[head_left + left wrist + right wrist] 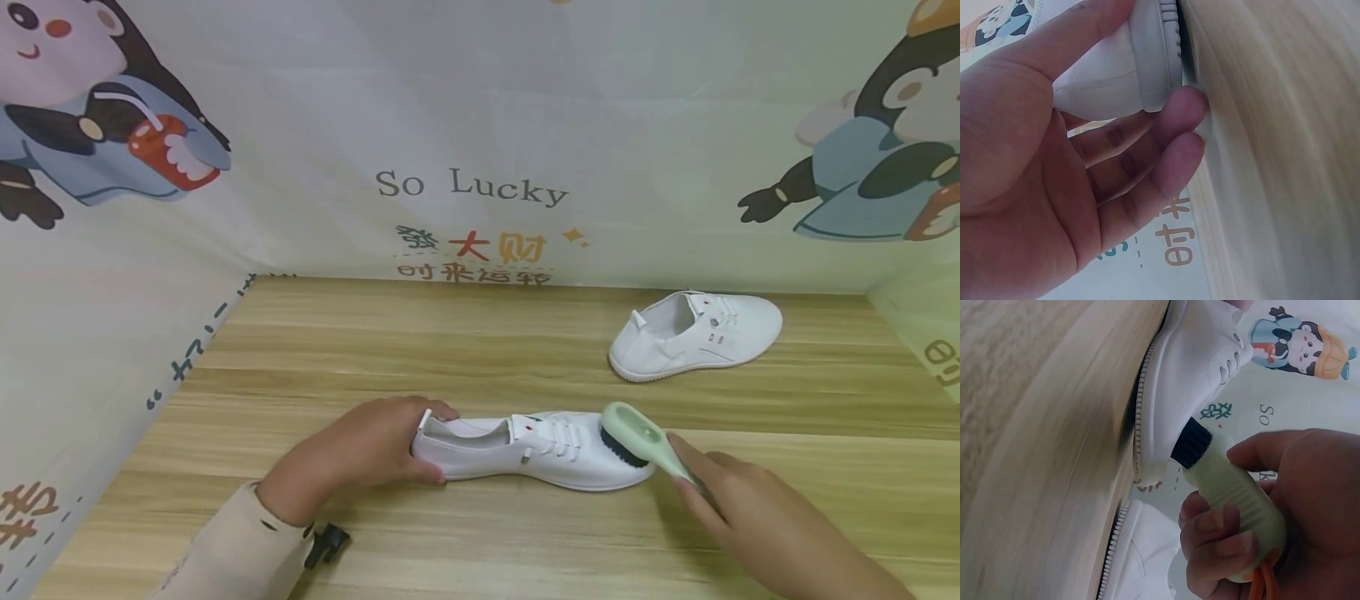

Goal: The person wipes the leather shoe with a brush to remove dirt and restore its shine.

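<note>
A white lace-up shoe [480, 454] lies sole down on the wooden surface, its toe to the right. My left hand [360, 446] grips its heel, the thumb on the near side and fingers round the back; the left wrist view shows the thumb along the heel [1104, 69]. In my right hand [757, 508] is a pale green brush [637, 433] with dark bristles, held by the handle. Those bristles [1191, 444] rest against the shoe's toe in the right wrist view. An orange cord [1263, 581] hangs from the handle's end.
A second white shoe [697, 333] stands farther back on the right, toe to the right. White printed sheeting [480, 108] rises behind and at both sides of the wooden surface [420, 350]. A black clip-like piece [327, 546] sits by my left sleeve [240, 546].
</note>
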`<control>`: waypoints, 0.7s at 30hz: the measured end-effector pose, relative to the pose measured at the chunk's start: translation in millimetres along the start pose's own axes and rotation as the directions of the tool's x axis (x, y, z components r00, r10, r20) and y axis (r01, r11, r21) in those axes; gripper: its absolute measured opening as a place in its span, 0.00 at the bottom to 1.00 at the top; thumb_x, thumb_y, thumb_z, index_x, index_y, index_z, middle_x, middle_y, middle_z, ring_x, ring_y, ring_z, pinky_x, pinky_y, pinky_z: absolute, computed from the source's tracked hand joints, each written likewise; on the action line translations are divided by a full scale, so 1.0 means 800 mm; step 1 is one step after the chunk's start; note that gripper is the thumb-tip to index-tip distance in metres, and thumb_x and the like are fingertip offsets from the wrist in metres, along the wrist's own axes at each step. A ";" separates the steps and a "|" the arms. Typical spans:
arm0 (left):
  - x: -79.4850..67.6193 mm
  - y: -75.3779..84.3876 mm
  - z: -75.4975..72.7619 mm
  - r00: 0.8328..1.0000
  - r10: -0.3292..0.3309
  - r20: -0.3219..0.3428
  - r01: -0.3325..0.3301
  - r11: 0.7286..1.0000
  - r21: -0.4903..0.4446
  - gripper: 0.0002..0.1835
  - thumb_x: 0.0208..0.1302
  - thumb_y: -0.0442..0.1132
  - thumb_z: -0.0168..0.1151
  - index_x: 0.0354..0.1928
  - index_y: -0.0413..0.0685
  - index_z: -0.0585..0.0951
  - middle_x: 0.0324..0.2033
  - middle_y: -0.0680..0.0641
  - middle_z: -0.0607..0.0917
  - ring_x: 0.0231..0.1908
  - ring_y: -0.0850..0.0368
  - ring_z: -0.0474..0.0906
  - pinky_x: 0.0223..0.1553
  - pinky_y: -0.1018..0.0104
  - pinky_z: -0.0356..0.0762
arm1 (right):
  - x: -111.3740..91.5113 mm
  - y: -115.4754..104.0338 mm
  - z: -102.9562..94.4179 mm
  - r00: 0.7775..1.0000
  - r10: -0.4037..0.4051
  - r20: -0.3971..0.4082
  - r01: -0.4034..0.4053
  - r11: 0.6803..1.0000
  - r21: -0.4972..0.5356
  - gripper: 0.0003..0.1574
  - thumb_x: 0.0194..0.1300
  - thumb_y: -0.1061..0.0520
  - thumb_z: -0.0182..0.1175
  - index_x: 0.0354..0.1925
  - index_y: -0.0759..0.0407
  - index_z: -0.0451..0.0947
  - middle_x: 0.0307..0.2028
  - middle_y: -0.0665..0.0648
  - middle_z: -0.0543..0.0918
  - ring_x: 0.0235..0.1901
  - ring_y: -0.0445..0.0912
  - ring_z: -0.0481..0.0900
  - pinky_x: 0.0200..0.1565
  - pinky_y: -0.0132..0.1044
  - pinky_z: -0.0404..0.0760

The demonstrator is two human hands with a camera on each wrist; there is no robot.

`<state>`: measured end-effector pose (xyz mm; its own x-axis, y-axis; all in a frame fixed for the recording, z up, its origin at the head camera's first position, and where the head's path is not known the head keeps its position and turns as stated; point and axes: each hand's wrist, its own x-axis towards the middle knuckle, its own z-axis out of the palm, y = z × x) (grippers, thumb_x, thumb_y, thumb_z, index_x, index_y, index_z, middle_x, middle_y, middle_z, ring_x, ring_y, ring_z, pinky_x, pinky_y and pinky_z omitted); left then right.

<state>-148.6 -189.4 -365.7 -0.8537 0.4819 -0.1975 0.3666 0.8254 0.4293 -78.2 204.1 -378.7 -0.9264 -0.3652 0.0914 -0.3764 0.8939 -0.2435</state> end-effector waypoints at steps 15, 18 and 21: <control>0.000 -0.002 0.001 1.000 0.021 -0.012 -0.021 1.000 0.005 0.36 0.46 0.52 0.81 0.60 0.53 0.81 0.51 0.53 0.86 0.42 0.62 0.78 0.45 0.59 0.77 | -0.001 0.003 0.001 0.998 0.060 0.034 -0.059 0.997 -0.052 0.31 0.73 0.50 0.57 0.67 0.65 0.71 0.33 0.51 0.83 0.30 0.40 0.75 0.32 0.43 0.79; 0.000 -0.002 0.001 1.000 0.022 -0.009 -0.022 1.000 0.000 0.36 0.47 0.52 0.81 0.60 0.53 0.81 0.51 0.53 0.86 0.42 0.62 0.78 0.46 0.59 0.77 | 0.000 0.003 -0.003 0.995 0.089 0.054 -0.087 0.996 -0.036 0.30 0.74 0.50 0.56 0.66 0.65 0.72 0.24 0.46 0.76 0.24 0.38 0.68 0.28 0.36 0.72; 0.000 -0.002 0.001 1.000 0.028 -0.011 -0.028 1.000 -0.001 0.35 0.47 0.52 0.81 0.59 0.53 0.81 0.51 0.53 0.86 0.42 0.63 0.78 0.46 0.59 0.77 | 0.000 0.002 -0.010 0.991 0.117 0.068 -0.117 0.993 -0.006 0.28 0.74 0.51 0.54 0.65 0.65 0.74 0.19 0.45 0.67 0.20 0.37 0.63 0.25 0.33 0.66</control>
<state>-149.2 -190.2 -367.0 -0.8472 0.5013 -0.1761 0.3897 0.8116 0.4353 -78.9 207.1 -371.7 -0.9615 -0.2747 -0.0036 -0.2654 0.9322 -0.2462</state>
